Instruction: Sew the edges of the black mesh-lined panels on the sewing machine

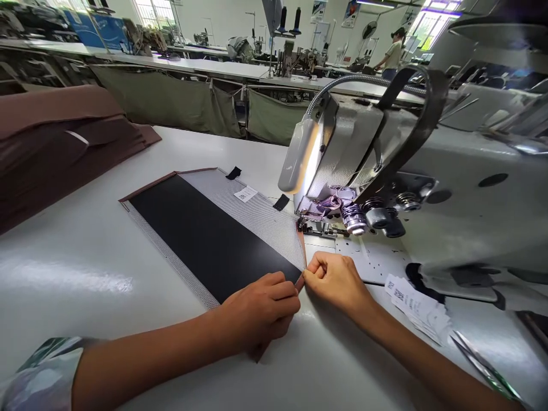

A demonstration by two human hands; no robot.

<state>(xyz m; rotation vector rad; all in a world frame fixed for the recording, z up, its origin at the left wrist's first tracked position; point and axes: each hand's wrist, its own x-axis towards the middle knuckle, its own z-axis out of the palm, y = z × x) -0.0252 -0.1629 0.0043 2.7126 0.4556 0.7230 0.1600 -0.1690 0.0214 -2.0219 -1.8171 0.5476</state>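
Note:
A flat panel of black fabric and grey mesh (201, 234) with brown edging lies on the white table, its right corner under the needle area of a sewing machine (355, 165). My left hand (265, 305) is closed over the panel's near edge, fingers curled around the brown edging strip. The thumb and index finger of my right hand (334, 279) pinch that strip at the corner just in front of the machine's presser foot. A white label (245, 194) and two black tabs (281, 202) sit along the panel's far edge.
Brown fabric (64, 142) is piled at the left. Printed white labels (417, 308) and metal scissors (483, 362) lie at the right, below the machine arm. A lit lamp (297, 154) hangs beside the machine head. Behind are more machine tables and a person (393, 54).

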